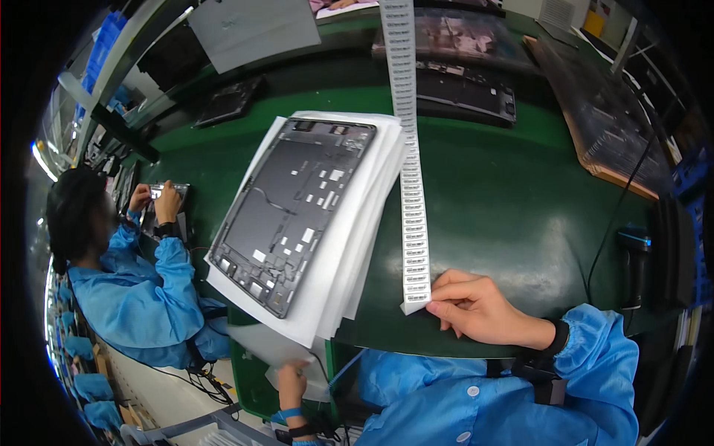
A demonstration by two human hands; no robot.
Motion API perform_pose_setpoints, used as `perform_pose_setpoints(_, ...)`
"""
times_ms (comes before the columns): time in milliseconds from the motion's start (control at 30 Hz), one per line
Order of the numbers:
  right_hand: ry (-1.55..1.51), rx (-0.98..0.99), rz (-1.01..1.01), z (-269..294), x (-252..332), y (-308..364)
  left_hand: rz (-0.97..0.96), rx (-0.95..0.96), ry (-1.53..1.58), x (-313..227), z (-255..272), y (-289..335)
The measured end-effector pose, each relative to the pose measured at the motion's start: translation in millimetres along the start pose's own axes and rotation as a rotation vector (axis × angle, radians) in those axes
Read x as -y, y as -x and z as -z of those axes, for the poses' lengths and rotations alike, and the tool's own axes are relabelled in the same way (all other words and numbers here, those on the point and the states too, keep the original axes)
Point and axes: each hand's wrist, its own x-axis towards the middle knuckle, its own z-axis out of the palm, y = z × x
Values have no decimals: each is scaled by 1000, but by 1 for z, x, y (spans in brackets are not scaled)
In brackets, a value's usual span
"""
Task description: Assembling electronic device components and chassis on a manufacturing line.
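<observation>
My right hand [480,311] pinches the near end of a long white strip of barcode labels [413,223] between thumb and fingers. The strip runs away from me across the table, past the top of the view. To its left lies a dark tablet back housing [297,201] with small white patches, tilted on a stack of white sheets [364,223]. Low by the table's front edge, my left hand [292,381] has its fingers closed on a thin whitish sheet [260,343], over a green bin [249,379]. Part of that hand's grip is hidden.
A co-worker in blue [141,297] handles a device at the left. More dark housings [468,95] lie at the back. A brown-edged board [595,111] under dark film lies at the right, a barcode scanner [634,264] nearer. The green table [506,201] spans the middle.
</observation>
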Motion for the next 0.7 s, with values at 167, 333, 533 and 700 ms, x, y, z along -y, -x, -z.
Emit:
perform_pose_setpoints(167, -65, -33, 87, 8, -9, -3, 119, 412, -185, -103, 63, -18)
perform_pose_setpoints(333, -55, -14, 118, 3, 1, 5, -354, 418, 331, -301, 171, -13)
perform_pose_setpoints(533, -159, -115, 146, 11, -8, 12, -303, 135, 900, -354, 78, -70)
perform_pose_setpoints(700, -93, -284, 311, 12, -13, 13, -349, 174, 1089, -374, 72, -77)
